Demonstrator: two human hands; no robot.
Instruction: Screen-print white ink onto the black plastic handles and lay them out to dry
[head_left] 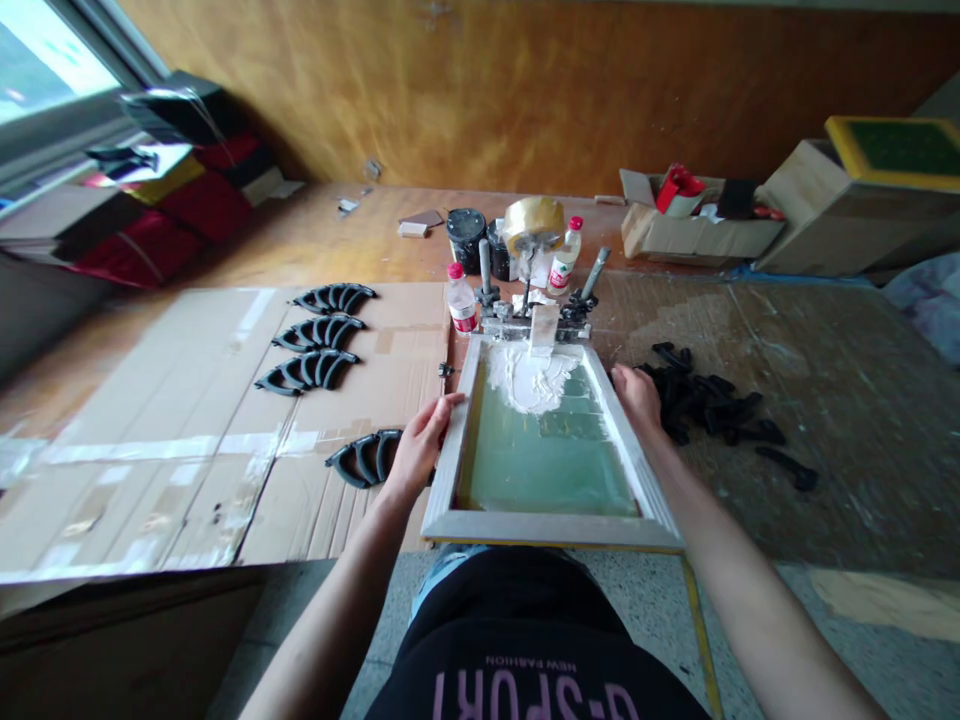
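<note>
A screen-printing frame [555, 527] with a pale border and green mesh lies in front of me, tilted toward my body. White paste [529, 378] is spread over the mesh's far part. My left hand [421, 440] is at the frame's left edge, fingers curled and partly hidden; what they hold, if anything, does not show. Beside it is a fan-shaped row of curved black parts [364, 458]. On the right side, my right hand [637, 395] is closed between the frame and a pile of loose black parts [712, 405]; its grip is hidden too.
Behind the frame stands a metal clamp [506, 328], flanked by two red-capped bottles [462, 305]. Dark tubs [466, 238] and a tape roll [534, 222] are behind. More black parts [315, 370] lie on cardboard [187, 420]. An open box [694, 235] stands back right.
</note>
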